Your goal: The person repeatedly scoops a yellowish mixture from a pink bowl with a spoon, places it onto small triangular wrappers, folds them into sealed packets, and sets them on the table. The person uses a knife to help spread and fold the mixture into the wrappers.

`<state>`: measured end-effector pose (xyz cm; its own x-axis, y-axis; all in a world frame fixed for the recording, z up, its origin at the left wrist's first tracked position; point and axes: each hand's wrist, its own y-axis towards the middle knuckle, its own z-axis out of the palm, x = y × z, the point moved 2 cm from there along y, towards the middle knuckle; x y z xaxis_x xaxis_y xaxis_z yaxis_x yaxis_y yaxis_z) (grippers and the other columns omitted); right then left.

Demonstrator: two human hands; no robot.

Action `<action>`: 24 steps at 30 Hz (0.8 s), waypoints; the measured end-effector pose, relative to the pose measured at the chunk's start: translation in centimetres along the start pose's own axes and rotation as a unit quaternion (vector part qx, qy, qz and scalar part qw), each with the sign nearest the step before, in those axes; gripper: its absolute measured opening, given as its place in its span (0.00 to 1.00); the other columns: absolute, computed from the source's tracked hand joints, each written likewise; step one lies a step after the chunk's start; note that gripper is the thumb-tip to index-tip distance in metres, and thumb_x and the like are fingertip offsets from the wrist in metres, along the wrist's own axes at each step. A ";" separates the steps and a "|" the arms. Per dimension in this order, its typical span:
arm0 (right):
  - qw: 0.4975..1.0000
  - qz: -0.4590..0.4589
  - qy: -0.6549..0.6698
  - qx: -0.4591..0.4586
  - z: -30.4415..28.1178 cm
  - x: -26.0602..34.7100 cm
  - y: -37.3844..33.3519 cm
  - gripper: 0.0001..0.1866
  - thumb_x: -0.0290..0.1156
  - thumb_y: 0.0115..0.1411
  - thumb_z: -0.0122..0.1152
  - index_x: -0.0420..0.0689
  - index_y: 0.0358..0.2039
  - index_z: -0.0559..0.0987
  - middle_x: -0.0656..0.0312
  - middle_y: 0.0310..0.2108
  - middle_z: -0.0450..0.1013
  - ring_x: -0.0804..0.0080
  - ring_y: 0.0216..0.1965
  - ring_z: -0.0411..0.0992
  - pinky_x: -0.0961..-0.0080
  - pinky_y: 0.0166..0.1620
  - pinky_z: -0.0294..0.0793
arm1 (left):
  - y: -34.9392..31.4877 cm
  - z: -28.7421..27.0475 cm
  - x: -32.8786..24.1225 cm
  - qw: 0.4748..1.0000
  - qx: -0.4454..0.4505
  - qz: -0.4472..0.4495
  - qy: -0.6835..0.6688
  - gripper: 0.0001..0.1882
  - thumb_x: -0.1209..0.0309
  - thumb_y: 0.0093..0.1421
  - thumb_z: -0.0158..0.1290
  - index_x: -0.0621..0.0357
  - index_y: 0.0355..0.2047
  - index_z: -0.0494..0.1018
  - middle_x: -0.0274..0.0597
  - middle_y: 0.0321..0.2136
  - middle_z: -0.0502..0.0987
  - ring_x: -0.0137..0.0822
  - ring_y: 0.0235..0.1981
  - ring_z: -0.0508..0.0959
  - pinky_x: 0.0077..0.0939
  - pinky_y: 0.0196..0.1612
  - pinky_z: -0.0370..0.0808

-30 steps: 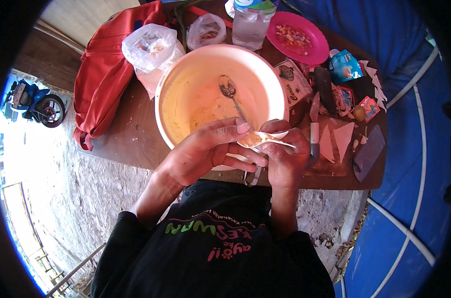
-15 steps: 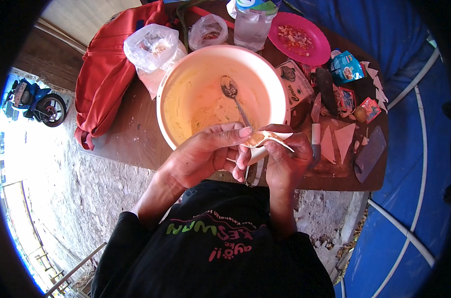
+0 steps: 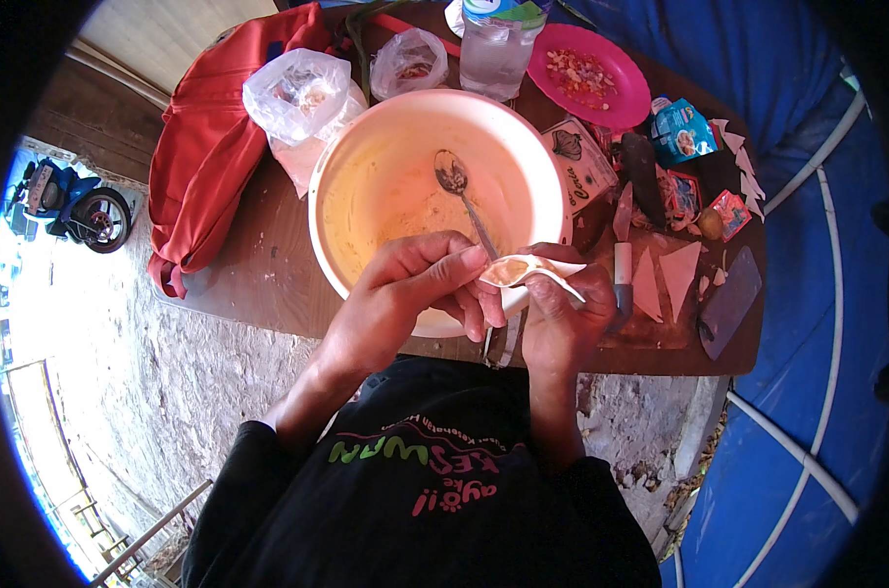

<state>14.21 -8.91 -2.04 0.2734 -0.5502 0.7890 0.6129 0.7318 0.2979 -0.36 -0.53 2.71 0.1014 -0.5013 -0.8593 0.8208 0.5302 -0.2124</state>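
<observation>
Findings on clearance: my left hand (image 3: 405,284) and right hand (image 3: 567,318) are raised close together above the near rim of the large pale basin (image 3: 351,186), with the folded white sheet (image 3: 528,269) between them. The right thumb and fingers pinch the sheet on its right side; the left thumb and fingertips are drawn together at its left end, though I cannot tell whether they grip it. The sheet's upper fold is open, showing a tan mass, and one pointed end slants down to the right. The near edge of the brown table (image 3: 258,279) passes beneath my wrists, just ahead of my black shirt (image 3: 425,519). Open room lies to the left, between the basin and the red bag (image 3: 204,167). The right side is tighter: a white-handled knife (image 3: 623,263) lies just beyond the right hand, beside two white triangular pieces (image 3: 679,279), with a grey flat blade (image 3: 730,306) near the right corner. A spoon (image 3: 451,174) rests in the basin (its handle runs toward my fingers). Along the far side stand two plastic bags (image 3: 302,93), a clear water container (image 3: 495,61) and a pink plate (image 3: 542,83) of chopped bits; a teal packet (image 3: 684,132) sits to its right.
</observation>
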 end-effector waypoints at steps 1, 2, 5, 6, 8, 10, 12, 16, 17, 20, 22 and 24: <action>1.000 0.003 0.001 -0.010 0.0 0.1 0.0 0.10 0.13 0.54 0.67 0.38 0.31 0.74 0.41 0.40 0.79 0.61 0.41 0.80 0.68 0.47 0.79 | -0.2 0.0 -0.2 1.000 0.009 0.009 0.014 0.18 0.61 0.74 0.44 0.65 0.39 0.74 0.44 0.31 0.81 0.30 0.29 0.80 0.25 0.40 0.76; 1.000 0.006 -0.005 -0.016 0.0 0.1 0.0 0.10 0.13 0.54 0.67 0.38 0.30 0.74 0.41 0.40 0.79 0.60 0.41 0.80 0.67 0.47 0.79 | -0.3 0.0 -0.3 1.000 0.009 0.005 0.026 0.18 0.61 0.74 0.43 0.66 0.41 0.73 0.45 0.32 0.81 0.31 0.31 0.80 0.25 0.41 0.76; 0.999 0.019 -0.001 -0.032 0.1 0.2 0.0 0.10 0.13 0.54 0.66 0.39 0.29 0.74 0.42 0.41 0.79 0.59 0.43 0.79 0.67 0.48 0.79 | -0.7 0.1 -0.2 0.999 -0.009 0.007 0.047 0.18 0.63 0.74 0.45 0.69 0.46 0.73 0.46 0.36 0.81 0.31 0.36 0.80 0.27 0.44 0.76; 0.999 0.024 0.009 -0.031 0.1 0.2 0.0 0.10 0.13 0.54 0.66 0.39 0.30 0.74 0.43 0.42 0.78 0.60 0.44 0.78 0.67 0.49 0.78 | -0.7 0.2 0.0 0.999 -0.023 0.014 0.038 0.17 0.64 0.73 0.46 0.69 0.48 0.72 0.46 0.37 0.81 0.31 0.38 0.80 0.27 0.46 0.76; 0.999 0.024 0.011 -0.028 0.1 0.1 0.1 0.09 0.13 0.53 0.66 0.39 0.31 0.75 0.44 0.44 0.77 0.61 0.47 0.76 0.66 0.52 0.76 | -0.4 0.4 0.5 0.998 -0.048 0.035 0.036 0.16 0.66 0.71 0.50 0.67 0.51 0.72 0.46 0.40 0.81 0.31 0.41 0.80 0.27 0.48 0.76; 1.000 0.014 -0.006 -0.025 0.1 0.1 0.3 0.10 0.13 0.53 0.66 0.40 0.32 0.77 0.47 0.47 0.75 0.62 0.49 0.74 0.66 0.54 0.74 | 0.0 0.6 1.1 0.994 -0.062 0.078 0.049 0.17 0.69 0.68 0.55 0.65 0.54 0.71 0.46 0.42 0.80 0.31 0.44 0.79 0.28 0.50 0.75; 0.999 0.031 0.000 -0.024 0.0 0.0 0.3 0.10 0.14 0.53 0.67 0.40 0.33 0.78 0.49 0.47 0.73 0.64 0.50 0.72 0.67 0.55 0.72 | 0.6 0.6 2.1 0.992 -0.082 0.096 0.001 0.19 0.75 0.61 0.61 0.66 0.52 0.73 0.44 0.43 0.81 0.32 0.43 0.80 0.28 0.51 0.76; 0.998 0.051 0.008 -0.024 0.1 0.0 0.2 0.10 0.14 0.53 0.67 0.40 0.34 0.78 0.51 0.47 0.72 0.65 0.49 0.72 0.67 0.55 0.72 | 1.6 0.3 3.2 0.984 -0.060 0.153 -0.067 0.15 0.77 0.60 0.62 0.64 0.48 0.76 0.41 0.41 0.82 0.28 0.44 0.79 0.23 0.50 0.75; 0.998 0.054 0.017 -0.012 0.1 0.1 0.3 0.11 0.15 0.53 0.67 0.40 0.35 0.79 0.50 0.47 0.72 0.65 0.49 0.73 0.67 0.55 0.72 | 1.7 0.2 3.4 0.983 -0.061 0.159 -0.075 0.13 0.78 0.60 0.62 0.64 0.46 0.77 0.40 0.40 0.82 0.27 0.43 0.80 0.22 0.49 0.76; 0.996 0.078 0.038 0.014 0.0 0.4 0.5 0.11 0.15 0.53 0.67 0.40 0.36 0.79 0.50 0.48 0.72 0.64 0.49 0.73 0.66 0.55 0.72 | 2.0 0.0 3.7 0.981 -0.079 0.148 -0.101 0.10 0.79 0.60 0.62 0.64 0.43 0.79 0.40 0.39 0.82 0.27 0.41 0.80 0.22 0.48 0.76; 0.993 0.104 0.046 0.030 -0.3 0.6 0.8 0.10 0.16 0.53 0.67 0.39 0.37 0.80 0.49 0.47 0.73 0.64 0.49 0.73 0.65 0.54 0.73 | 1.9 -0.3 3.5 0.985 -0.084 0.126 -0.085 0.10 0.79 0.59 0.62 0.64 0.42 0.80 0.39 0.38 0.83 0.27 0.41 0.80 0.21 0.47 0.77; 0.993 0.093 0.035 0.059 -0.6 0.7 1.3 0.09 0.18 0.54 0.66 0.38 0.37 0.80 0.49 0.45 0.74 0.63 0.49 0.73 0.65 0.54 0.72 | 1.9 -0.4 3.2 0.987 -0.093 0.122 -0.053 0.09 0.80 0.59 0.62 0.65 0.41 0.80 0.41 0.38 0.82 0.29 0.40 0.81 0.24 0.46 0.78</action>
<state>15.62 -8.63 -1.40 0.4270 -0.4241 0.7986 0.4567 0.8634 0.2144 1.26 -0.82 -0.62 0.3486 -0.4067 -0.8444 0.6480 0.7555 -0.0964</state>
